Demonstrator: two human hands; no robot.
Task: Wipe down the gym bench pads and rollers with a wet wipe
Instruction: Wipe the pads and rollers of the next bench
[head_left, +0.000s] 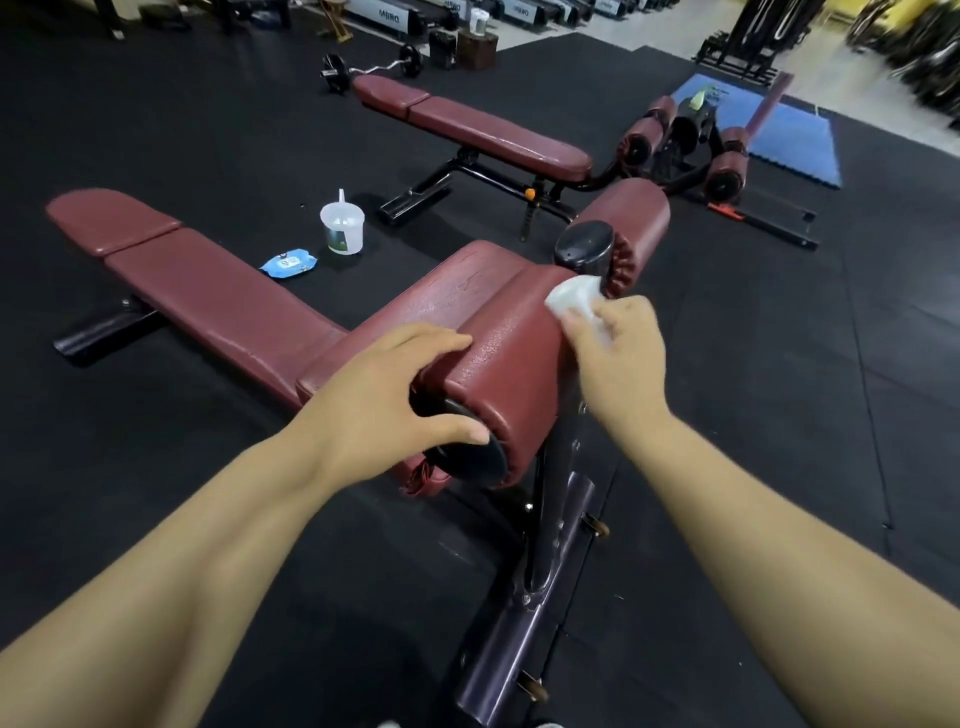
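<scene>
A dark red gym bench stretches away to the left, with a long back pad (218, 296) and a seat pad (452, 291). Across its near end lies a red roller (509, 358). My left hand (384, 400) grips the roller's near end, thumb over its black end cap. My right hand (618, 353) presses a crumpled white wet wipe (574, 296) onto the roller's far end. A second red roller (631, 218) with a black cap sits just beyond the wipe.
A blue wipe pack (288, 264) and a clear plastic cup (343, 226) stand on the black rubber floor beside the bench. A second red bench (483, 132) lies behind, with its rollers (722, 171), a curl bar (371, 65) and a blue mat (774, 130). The bench's purple frame (524, 629) runs toward me.
</scene>
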